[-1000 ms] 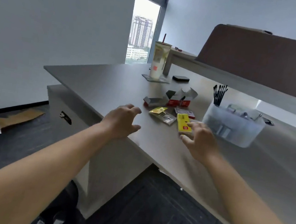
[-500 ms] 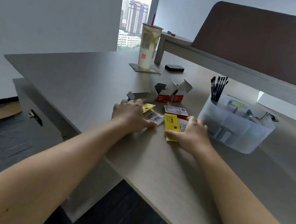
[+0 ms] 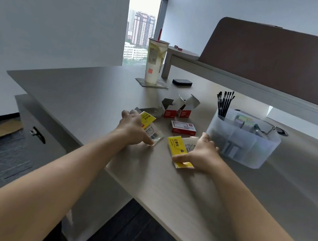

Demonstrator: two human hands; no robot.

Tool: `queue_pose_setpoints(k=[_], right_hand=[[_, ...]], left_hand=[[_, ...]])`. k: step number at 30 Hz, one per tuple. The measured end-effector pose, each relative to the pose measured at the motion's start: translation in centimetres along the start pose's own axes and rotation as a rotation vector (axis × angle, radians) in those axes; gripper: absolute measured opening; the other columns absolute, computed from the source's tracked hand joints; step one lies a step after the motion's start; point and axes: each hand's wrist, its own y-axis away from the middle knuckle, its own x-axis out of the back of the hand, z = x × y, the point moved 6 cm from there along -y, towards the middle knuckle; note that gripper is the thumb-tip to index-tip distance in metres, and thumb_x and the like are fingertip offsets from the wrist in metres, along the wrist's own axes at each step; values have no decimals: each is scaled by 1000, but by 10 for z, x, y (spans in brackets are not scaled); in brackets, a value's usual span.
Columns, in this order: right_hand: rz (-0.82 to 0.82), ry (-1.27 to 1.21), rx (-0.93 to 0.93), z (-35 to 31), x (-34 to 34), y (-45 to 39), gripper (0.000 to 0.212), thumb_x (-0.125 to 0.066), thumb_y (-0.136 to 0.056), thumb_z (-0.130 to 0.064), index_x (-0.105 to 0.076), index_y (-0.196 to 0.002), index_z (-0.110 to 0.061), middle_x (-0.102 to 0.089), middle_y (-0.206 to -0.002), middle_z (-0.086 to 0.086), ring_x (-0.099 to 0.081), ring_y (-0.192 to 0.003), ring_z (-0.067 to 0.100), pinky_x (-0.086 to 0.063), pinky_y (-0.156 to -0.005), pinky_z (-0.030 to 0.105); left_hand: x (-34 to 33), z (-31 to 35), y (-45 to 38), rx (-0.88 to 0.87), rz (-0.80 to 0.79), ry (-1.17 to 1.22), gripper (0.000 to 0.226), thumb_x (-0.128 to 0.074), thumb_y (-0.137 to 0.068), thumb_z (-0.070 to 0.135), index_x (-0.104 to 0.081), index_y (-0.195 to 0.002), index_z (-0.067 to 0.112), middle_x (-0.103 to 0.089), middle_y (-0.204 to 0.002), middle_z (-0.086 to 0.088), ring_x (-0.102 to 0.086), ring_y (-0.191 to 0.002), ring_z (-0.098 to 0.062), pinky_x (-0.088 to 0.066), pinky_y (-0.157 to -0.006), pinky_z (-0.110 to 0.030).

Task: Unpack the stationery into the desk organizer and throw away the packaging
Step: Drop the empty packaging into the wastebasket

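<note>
Now right hand (image 3: 200, 156) pinching yellow packet (image 3: 178, 148)

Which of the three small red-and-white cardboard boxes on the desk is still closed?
The flat red-and-white box lying nearest the translucent organizer; the two boxes behind it stand with flaps open.

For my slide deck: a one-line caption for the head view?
Left hand and right hand each grip a yellow packet beside the desk organizer.
</note>
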Motion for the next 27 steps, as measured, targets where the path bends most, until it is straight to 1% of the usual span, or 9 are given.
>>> queue_pose_setpoints(k=[4,7,9,11,14,16,18,24,27], right_hand=[[-6,-120,77,-6,1,-6,118,-82,-59,-28,0,-142,-12,-26,-141,17,-33,-129,29,-32,-108,37],[38,-226,114,-9,0,-16,116,-81,-60,-28,-2,-142,-11,-34,-141,16,-37,-128,29,-35,-107,42],[109,-248,133,-11,3,-22,106,-77,-64,-35,-9,-141,-8,-37,-141,15,-39,-127,30,-35,-106,45],[173,-202,152,-14,8,-28,94,-72,-69,-41,-19,-138,-8,-42,-137,14,-42,-124,32,-36,-104,48],[190,-156,177,-21,11,-38,70,-68,-75,-37,-33,-129,-8,-50,-127,14,-47,-116,32,-40,-99,47],[173,-133,193,-25,11,-46,58,-65,-77,-30,-37,-123,-7,-51,-123,14,-48,-113,31,-42,-97,46],[154,-77,228,-30,12,-53,51,-64,-79,-25,-40,-120,-7,-49,-122,15,-47,-113,29,-42,-97,42],[33,237,244,-34,7,-70,68,-66,-76,-38,-36,-131,-13,-36,-136,13,-31,-127,29,-29,-105,37],[-65,238,211,-30,-1,-76,75,-65,-75,-42,-30,-136,-16,-34,-143,9,-31,-131,27,-30,-108,38]], left_hand=[[0,-9,-8,60,-32,86,82,-82,-60,21,-30,-122,2,-43,-126,-17,-46,-115,-27,-40,-93,-32],[4,-15,-15,105,-31,121,85,-79,-61,36,-33,-123,2,-45,-127,-16,-46,-117,-28,-41,-98,-36],[11,-16,-19,139,-9,126,91,-65,-66,58,-32,-129,2,-39,-132,-17,-41,-122,-31,-37,-103,-40],[17,-18,-27,172,4,120,87,-42,-75,69,-36,-130,2,-36,-134,-20,-39,-122,-34,-34,-103,-40],[28,-19,-37,131,59,97,63,-30,-90,51,-42,-126,1,-41,-131,-24,-42,-118,-36,-35,-92,-35],[32,-18,-41,67,81,78,43,-40,-93,34,-47,-118,0,-50,-124,-22,-49,-104,-32,-36,-80,-33],[32,-16,-46,8,62,83,33,-50,-90,23,-49,-115,1,-55,-119,-19,-49,-94,-25,-38,-77,-32],[32,-5,-65,-112,85,68,30,-60,-83,16,-56,-110,2,-52,-119,-19,-47,-95,-26,-41,-75,-30],[24,-4,-76,-116,64,26,29,-62,-82,17,-57,-108,5,-52,-120,-18,-45,-91,-22,-38,-72,-28]])
